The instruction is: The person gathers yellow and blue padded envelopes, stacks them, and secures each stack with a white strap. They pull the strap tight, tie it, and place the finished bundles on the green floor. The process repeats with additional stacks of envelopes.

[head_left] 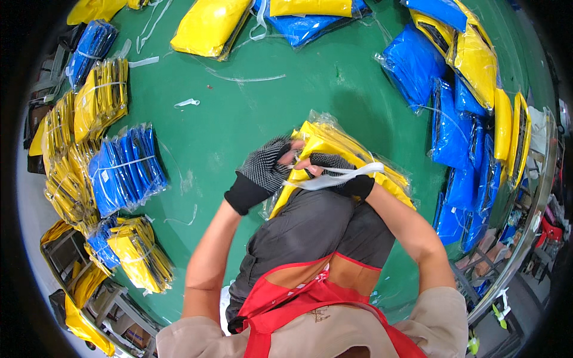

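A bundle of folded yellow packages [340, 144] in clear plastic lies across my thighs, its far part against the green surface. Both my hands wear black gloves with pale dots and bare fingertips. My left hand [270, 164] is at the bundle's left side, fingers bent and pinched together. Close beside it, my right hand [335, 167] rests over the bundle with its thumb and fingers closed. A white strap [365, 170] loops over the back of my right hand and runs toward the pinched fingertips of both hands. The exact grip on it is partly hidden.
Strapped yellow bundles [102, 98] and a strapped blue bundle [128, 169] are stacked on the left. Blue packages [450, 131] and yellow packages [474, 56] pile up on the right. Another yellow package [212, 27] lies ahead on the green surface [239, 113], with loose strap pieces [187, 103].
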The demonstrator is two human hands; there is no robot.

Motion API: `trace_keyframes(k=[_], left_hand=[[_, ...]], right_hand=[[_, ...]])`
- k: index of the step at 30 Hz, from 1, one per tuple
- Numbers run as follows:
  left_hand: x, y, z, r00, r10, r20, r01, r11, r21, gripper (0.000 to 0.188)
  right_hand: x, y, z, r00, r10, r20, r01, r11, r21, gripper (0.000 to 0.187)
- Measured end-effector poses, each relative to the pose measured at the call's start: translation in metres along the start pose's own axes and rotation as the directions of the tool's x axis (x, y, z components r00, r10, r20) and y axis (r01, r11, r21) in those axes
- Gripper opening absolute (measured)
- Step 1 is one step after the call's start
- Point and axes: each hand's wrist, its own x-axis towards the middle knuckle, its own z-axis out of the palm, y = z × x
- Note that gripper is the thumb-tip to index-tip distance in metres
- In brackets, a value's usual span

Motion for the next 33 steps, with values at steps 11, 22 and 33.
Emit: trace_keyframes(k=[11,22,33], left_hand=[[-0.007,-0.048,0.025,0.967,0.104,-0.234,-0.101,0.995,0.025,0.012],[-0.023,-0.053,0.034,0.967,-0.149,-0.209,0.128,0.986,-0.11,0.035],[-0.006,-0.021,0.036,0.922,-0.346,0.174,0.378,0.708,-0.596,0.042]], right_hand=[[-0.004,-0.002,0.015,0.976,-0.2,-0.084,0.106,0.777,-0.62,0.042],[-0.002,-0.005,0.009,0.983,-0.173,-0.054,0.079,0.682,-0.727,0.021],[-0.015,-0.01,0.013,0.906,-0.412,0.099,0.291,0.436,-0.852,0.016]])
